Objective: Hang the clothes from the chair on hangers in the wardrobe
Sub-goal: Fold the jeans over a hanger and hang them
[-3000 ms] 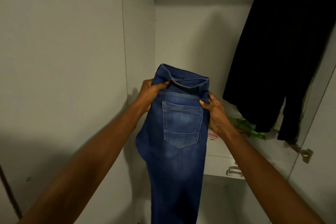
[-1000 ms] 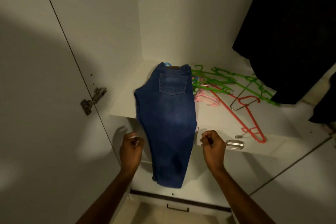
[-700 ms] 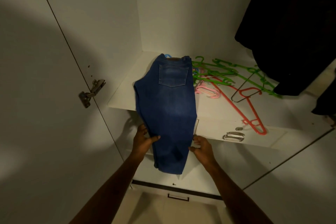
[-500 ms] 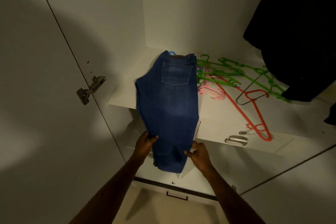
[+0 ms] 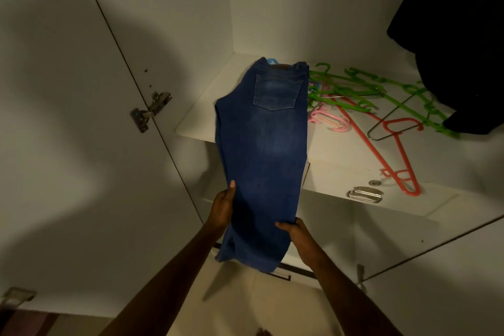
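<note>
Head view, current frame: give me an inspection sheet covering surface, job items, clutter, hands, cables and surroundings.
Surface: white wardrobe shelf, with a drawer handle on the front below it.
Job items: blue jeans lie waist-end on the shelf, legs hanging over its front edge; green hangers, a red hanger, pink hangers and a wire hanger lie loose to their right.
Clutter: nothing seen.
Hands: left hand grips the jeans' left edge; right hand grips the right edge lower down.
Cables: nothing seen.
Surroundings: dark garment hangs at upper right; open wardrobe door with a hinge at left.
</note>
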The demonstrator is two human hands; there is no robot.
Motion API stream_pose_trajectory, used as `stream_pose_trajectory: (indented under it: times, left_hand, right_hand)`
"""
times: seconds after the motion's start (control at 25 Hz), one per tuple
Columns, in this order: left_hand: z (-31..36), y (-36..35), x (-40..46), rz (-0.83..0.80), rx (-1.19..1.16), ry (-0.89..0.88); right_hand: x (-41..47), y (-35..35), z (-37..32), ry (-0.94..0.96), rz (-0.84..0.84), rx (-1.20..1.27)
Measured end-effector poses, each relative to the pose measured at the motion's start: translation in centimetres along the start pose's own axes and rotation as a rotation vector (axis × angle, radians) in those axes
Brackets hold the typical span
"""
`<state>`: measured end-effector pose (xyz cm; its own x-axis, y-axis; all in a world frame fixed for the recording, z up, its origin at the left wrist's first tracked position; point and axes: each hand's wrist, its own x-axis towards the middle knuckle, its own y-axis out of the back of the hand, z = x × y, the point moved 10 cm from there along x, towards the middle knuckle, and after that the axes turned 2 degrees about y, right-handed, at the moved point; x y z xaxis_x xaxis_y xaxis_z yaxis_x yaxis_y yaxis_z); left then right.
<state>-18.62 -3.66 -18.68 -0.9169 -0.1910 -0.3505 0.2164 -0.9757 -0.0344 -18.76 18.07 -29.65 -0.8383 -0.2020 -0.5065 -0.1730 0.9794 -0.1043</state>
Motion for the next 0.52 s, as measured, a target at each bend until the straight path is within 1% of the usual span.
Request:
stream_pose_trajectory:
  times: [0.12, 0.16, 0.28, 0.4, 0.48, 0.52]
  left_hand:
    - [-0.5, 1.4, -0.4, -0.004, 0.030, -0.067]
    - [-0.6, 1.8, -1.0, -0.025, 0.033, -0.112]
    - [-2.0, 3.1, -3.9, -0.069, 0.040, -0.164]
    - [-5.5, 4.1, -7.6, -0.109, 0.089, -0.135]
    - [-8.0, 4.4, -10.0, -0.136, 0.109, -0.047]
    - [-8.9, 4.5, -10.4, -0.116, 0.112, -0.001]
  right_hand:
    - [-1.7, -0.6, 1.4, -0.125, 0.068, 0.013]
    - [-2.6, -0.8, 1.1, -0.126, 0.069, 0.031]
    - [-6.1, -3.0, -0.6, 0.003, -0.050, 0.226]
    - [-10.3, -4.5, -1.7, 0.041, -0.104, 0.427]
    - [-12.4, -4.7, -2.3, 0.067, -0.082, 0.451]
    - [-13.0, -4.5, -2.8, 0.095, -0.067, 0.425]
